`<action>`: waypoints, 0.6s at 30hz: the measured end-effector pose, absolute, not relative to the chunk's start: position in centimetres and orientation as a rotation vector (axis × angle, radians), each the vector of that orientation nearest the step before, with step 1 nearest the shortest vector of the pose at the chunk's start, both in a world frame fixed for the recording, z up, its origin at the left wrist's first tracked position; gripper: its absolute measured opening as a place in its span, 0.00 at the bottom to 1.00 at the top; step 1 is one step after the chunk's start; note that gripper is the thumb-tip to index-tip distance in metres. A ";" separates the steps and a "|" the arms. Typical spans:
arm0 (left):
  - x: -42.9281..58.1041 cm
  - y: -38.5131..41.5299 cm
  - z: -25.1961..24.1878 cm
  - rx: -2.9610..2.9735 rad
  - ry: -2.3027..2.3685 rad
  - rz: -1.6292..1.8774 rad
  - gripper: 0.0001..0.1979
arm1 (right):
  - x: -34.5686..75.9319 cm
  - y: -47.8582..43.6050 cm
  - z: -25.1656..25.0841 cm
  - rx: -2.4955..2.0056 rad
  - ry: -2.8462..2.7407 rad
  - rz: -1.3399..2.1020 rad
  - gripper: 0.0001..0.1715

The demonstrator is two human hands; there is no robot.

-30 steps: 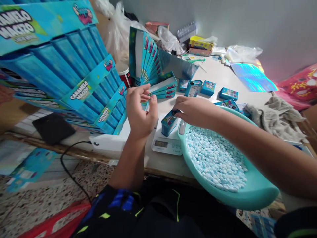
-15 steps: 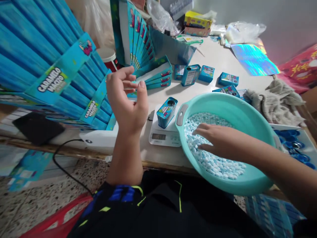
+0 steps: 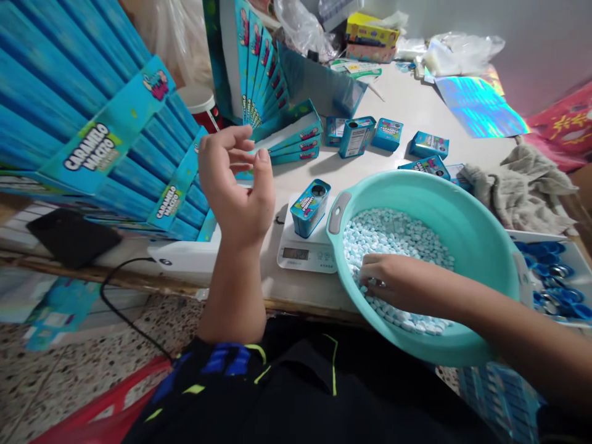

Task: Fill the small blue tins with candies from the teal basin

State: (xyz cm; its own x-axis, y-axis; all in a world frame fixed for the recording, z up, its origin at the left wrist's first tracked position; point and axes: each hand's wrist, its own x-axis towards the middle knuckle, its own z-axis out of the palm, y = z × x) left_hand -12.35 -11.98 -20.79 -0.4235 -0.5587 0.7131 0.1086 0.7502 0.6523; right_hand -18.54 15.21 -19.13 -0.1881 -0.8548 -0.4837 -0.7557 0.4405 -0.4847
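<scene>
My right hand (image 3: 393,280) is down in a turquoise basin (image 3: 481,246), its fingers closed on a few small white and pale blue candies (image 3: 388,231); some show between the fingers. My left hand (image 3: 240,185) is raised left of a white kitchen scale (image 3: 308,256), empty, with loosely bent fingers and the thumb apart. On the scale stands a blue candy tin (image 3: 311,209), upright, with a round opening in its top. The scale's display is lit, but its digits are hard to read.
Several more blue tins (image 3: 357,137) stand or lie behind the basin. Tall blue display boxes (image 3: 102,142) fill the left side. A grey cloth (image 3: 518,185) and a tray of blue caps (image 3: 555,271) are at the right. A black cable (image 3: 108,283) hangs over the table edge.
My right hand has gone lower into the candies, and its fingers have closed on some of them. My left hand and the tin on the scale have stayed about where they were.
</scene>
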 end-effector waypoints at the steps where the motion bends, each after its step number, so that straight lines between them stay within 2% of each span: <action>1: -12.4 -12.0 -20.8 0.321 -1.857 -0.760 0.13 | -18.6 15.3 -19.3 -1.355 1.976 -0.205 0.11; 3: -12.4 -12.0 -20.9 0.262 -1.820 -0.732 0.13 | -18.8 15.6 -19.5 -1.373 1.980 -0.239 0.12; 7: -12.2 -11.8 -20.8 0.288 -1.792 -0.775 0.13 | -19.1 15.6 -19.4 -1.331 2.030 -0.265 0.08; 12: -12.0 -11.8 -20.4 0.223 -1.754 -0.798 0.14 | -20.1 15.3 -18.5 -1.357 2.159 -0.297 0.07; 18: -11.9 -11.7 -19.9 0.118 -1.646 -0.721 0.09 | -22.7 14.1 -16.2 -1.455 2.362 -0.450 0.09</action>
State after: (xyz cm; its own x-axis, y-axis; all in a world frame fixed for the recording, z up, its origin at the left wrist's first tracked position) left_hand -11.93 -11.74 -19.87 -0.2225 -0.4637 0.8576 0.3163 0.7977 0.5134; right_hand -22.73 14.07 -16.24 -0.4240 -0.8987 -0.1122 -0.7943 0.4285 -0.4305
